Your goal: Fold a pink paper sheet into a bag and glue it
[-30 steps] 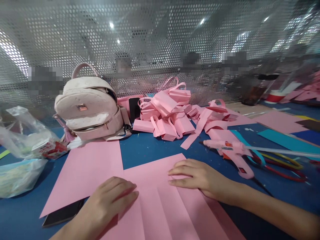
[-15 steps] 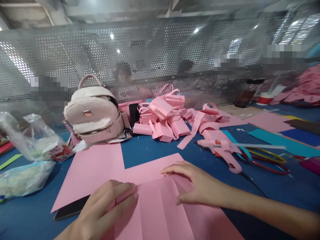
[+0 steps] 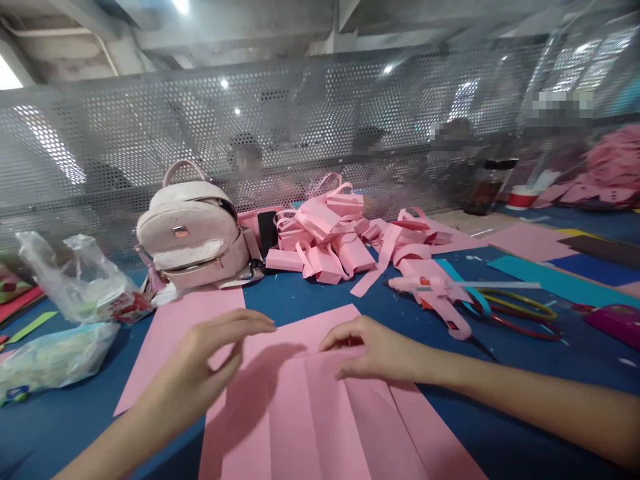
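Observation:
A creased sheet of pink paper with several lengthwise folds lies in front of me, over other pink paper on the blue table. My right hand holds this sheet near its far edge, fingers curled beyond the edge and thumb on the near face. Above the sheet's left side hovers my left hand, open, thumb and fingers apart with nothing between them. Its shadow falls across the folds. To the right of my right hand lies a pink glue gun with a glue stick out its back.
A pale backpack stands at the back beside a pile of pink paper bags. Plastic bags lie at left. Teal card, a jar and a red-white cup are at right. A perforated metal screen runs behind.
My left hand has lifted off the paper and opened, moving up and away. My right hand's fingers have drawn closer together at the sheet's far edge. The view has shifted slightly.

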Available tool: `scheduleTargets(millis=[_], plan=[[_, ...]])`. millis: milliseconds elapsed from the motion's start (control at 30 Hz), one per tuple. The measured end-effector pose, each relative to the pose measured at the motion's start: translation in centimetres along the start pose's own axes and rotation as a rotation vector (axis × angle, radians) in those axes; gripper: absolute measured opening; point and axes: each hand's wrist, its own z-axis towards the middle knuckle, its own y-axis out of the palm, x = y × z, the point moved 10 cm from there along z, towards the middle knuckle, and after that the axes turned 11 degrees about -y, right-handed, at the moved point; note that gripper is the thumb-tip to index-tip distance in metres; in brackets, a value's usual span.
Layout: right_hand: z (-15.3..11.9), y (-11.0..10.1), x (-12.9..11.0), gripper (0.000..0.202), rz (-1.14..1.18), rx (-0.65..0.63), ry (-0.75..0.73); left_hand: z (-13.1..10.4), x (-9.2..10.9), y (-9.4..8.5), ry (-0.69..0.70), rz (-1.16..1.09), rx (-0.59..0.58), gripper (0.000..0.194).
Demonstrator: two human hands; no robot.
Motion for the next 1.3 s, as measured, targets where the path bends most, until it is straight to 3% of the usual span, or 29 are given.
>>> scheduleTargets(millis=[167, 267, 533, 733, 1000, 1300], plan=[[1.0, 0.9, -1.0, 0.029, 0.002, -0.020, -0.046, 1.4, -1.1, 7.3, -0.249, -0.047, -0.284, 0.041], [0.9, 0.7, -0.9, 0.029, 0.068, -0.005, -0.029, 2.0, -1.7, 9.6, -0.294, -0.212, -0.310, 0.034], [-1.2, -2.0, 0.5, 0.059, -0.093, 0.015, 0.011, 2.6, -3.3, 9.1, -0.308, -0.252, -0.257, 0.025], [-1.5, -1.8, 1.7, 0.047, 0.013, 0.030, 0.005, 2.6, -3.6, 9.3, -0.311, -0.267, -0.285, 0.023], [-1.4, -1.8, 2.6, 0.033, 0.076, 0.105, 0.009, 2.2, -2.1, 9.7, -0.225, -0.241, -0.372, 0.024], [-1.7, -1.5, 3.4, 0.026, 0.101, 0.109, 0.030, 2.1, -1.3, 9.7, -0.177, -0.139, -0.383, 0.033]])
